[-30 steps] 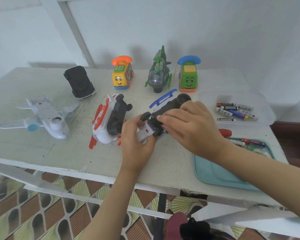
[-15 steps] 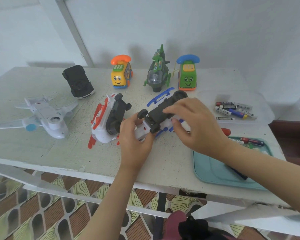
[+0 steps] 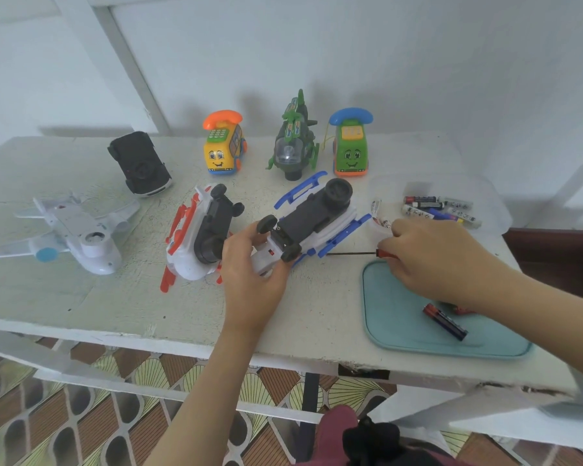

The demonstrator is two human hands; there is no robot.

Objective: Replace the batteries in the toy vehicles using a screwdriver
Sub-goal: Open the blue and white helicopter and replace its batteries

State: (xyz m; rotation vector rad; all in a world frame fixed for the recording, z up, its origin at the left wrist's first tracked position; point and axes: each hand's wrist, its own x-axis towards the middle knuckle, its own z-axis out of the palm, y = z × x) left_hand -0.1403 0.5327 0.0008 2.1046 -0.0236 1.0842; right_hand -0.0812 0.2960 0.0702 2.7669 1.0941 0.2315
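Observation:
A blue and white toy vehicle [image 3: 312, 216] lies upside down at the table's middle, black underside and wheels up. My left hand [image 3: 249, 264] grips its near white end. My right hand [image 3: 431, 257] curls round the red handle of a screwdriver [image 3: 354, 253]. The screwdriver's thin black shaft lies along the table and points left at the toy. Several batteries [image 3: 435, 208] lie in a clear tray [image 3: 492, 210] at the right. One red and black battery [image 3: 445, 321] lies in a teal tray [image 3: 401, 317], with another partly hidden under my right arm.
A red and white toy [image 3: 199, 237] lies upside down left of my left hand. A white plane [image 3: 71, 230] and a black car [image 3: 138, 163] sit at the left. A yellow phone car [image 3: 224, 146], a green helicopter [image 3: 295, 142] and a green phone car [image 3: 350, 146] stand along the back.
My right hand has left the blue and white toy and moved right to the screwdriver by the teal tray. My left hand stays on the toy's near end.

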